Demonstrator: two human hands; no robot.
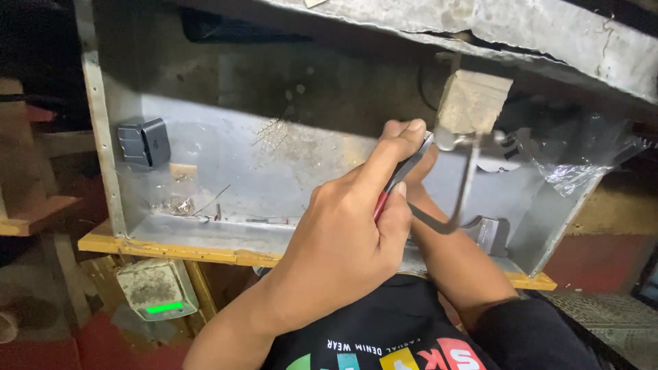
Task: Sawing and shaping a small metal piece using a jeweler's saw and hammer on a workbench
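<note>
I see my left hand (343,240) at centre frame, closed tightly round a red-handled tool (401,177), whose dark metal shaft runs up toward a bent grey metal strip (466,185) right of centre. My right hand (421,171) lies mostly hidden behind the left, so I cannot tell its grip. Above the strip sits one pale square block (473,101). At upper right I count one crumpled clear plastic bag (582,161). One small dark grey box (144,142) clings to the wall at left. At lower left sits one dusty grey device with a green lit bar (156,291). All this lies inside a scratched grey sheet-metal trough (226,171), resting on a yellow-edged wooden worktop (171,250). Below is a reddish floor (103,342); a cracked concrete ledge (521,41) overhangs at top.
</note>
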